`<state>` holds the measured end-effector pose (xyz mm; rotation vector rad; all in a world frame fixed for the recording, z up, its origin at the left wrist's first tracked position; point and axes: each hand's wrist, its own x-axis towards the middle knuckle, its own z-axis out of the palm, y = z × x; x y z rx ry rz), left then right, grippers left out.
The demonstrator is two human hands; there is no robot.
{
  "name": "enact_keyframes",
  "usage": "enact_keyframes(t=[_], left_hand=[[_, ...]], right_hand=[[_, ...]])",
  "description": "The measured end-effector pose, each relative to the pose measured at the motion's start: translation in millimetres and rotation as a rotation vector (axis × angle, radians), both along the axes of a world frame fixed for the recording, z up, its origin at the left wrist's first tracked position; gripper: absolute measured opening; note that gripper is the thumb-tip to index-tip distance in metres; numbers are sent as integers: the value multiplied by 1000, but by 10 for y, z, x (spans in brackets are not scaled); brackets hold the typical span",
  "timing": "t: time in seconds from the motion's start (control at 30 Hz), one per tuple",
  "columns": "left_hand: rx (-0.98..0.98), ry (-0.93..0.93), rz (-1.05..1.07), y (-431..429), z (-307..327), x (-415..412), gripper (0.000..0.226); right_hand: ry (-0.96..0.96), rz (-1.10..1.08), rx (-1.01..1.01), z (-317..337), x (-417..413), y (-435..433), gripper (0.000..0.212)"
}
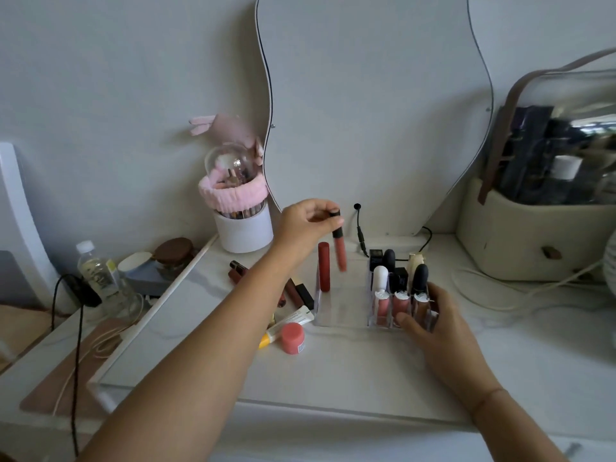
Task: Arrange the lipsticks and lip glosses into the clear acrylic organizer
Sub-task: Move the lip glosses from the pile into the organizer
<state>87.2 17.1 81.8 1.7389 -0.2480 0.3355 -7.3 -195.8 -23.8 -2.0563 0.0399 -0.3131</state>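
Observation:
The clear acrylic organizer (340, 311) stands mid-table. Its right compartments hold several lipsticks and three pink glosses (400, 305). A tall red tube (324, 266) stands upright in its left section. My left hand (305, 226) holds a pink lip gloss with a black cap (339, 241) by the cap, hanging above the organizer's left section beside the red tube. My right hand (433, 323) grips the organizer's front right corner. Loose lipsticks (296, 291) lie on the table to the left of the organizer, partly hidden by my left forearm.
A white-and-yellow tube (290, 323) and a pink-lidded jar (292, 337) lie left of the organizer. A white brush holder with a pink band (241, 225) stands behind. A cream cosmetic case (533, 235) sits at the right; a mirror (373, 105) and black cable (360, 228) behind.

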Motion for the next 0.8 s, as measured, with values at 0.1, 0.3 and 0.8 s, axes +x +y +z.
enact_keyframes(t=[0.1,0.3,0.8], left_hand=[[51,30,-4,7,-172,29,22],[42,55,-32,26,-341,43,23],[69,65,-70,74,-371,32,32]], right_hand=[[3,0,0,4,-3,1,62],[18,-1,4,16,-13,17,60],[37,-5,-28,18,-27,20,62]])
